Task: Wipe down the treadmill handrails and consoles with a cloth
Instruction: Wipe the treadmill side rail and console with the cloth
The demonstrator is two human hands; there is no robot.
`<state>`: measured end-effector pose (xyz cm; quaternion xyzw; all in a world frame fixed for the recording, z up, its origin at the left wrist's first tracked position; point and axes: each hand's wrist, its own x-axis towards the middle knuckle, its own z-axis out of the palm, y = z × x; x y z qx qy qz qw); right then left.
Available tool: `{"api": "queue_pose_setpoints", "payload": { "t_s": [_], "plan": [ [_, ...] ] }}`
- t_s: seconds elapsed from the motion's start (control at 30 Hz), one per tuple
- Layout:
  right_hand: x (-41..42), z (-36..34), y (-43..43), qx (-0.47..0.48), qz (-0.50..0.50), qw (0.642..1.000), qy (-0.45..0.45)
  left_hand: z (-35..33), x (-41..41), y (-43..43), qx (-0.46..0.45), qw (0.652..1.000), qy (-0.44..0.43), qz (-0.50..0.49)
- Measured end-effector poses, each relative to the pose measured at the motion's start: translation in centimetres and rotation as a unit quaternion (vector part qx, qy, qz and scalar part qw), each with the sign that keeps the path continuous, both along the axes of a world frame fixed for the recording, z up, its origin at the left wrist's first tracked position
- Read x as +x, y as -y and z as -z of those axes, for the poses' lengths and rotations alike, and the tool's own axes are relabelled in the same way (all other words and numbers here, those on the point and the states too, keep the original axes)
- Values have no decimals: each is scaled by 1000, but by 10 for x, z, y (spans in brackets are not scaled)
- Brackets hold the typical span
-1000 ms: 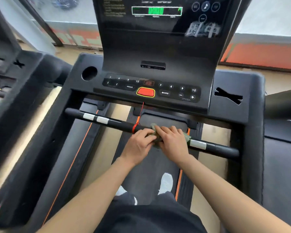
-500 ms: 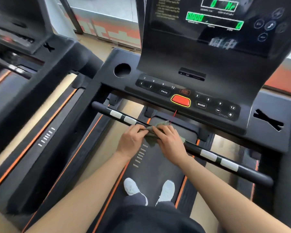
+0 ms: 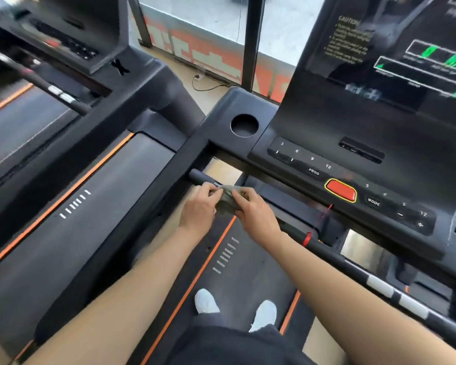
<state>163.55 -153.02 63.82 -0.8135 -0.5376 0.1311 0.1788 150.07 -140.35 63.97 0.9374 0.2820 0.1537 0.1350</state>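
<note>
— What does the cloth (image 3: 228, 201) look like?
— Small, grey-green and crumpled (its edges are blurred). It's bunched over the black handrail (image 3: 197, 177), near the left end.
— Which way does that bar run?
— Its long axis slants from upper left, below the cup holder (image 3: 244, 125), to lower right under the console (image 3: 327, 164).
— And the hands?
— The left hand (image 3: 198, 210) and right hand (image 3: 257, 216) sit side by side, fingers curled round the cloth.
</note>
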Motion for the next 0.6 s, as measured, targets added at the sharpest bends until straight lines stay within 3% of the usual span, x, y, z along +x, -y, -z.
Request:
{"api": "queue_pose_setpoints", "payload": {
  "t_s": [0.3,0.47,0.6],
  "plan": [
    [-17,-13,-77,29,-48,998,38,-18,-32,-52,-45,997,-31,-53],
    [-28,-5,-107,132,-67,989,24,-37,-54,-66,-33,992,30,-122],
    [-48,4,-125,142,-117,983,1,-39,-72,-83,-73,977,35,-198]
  ]
}}
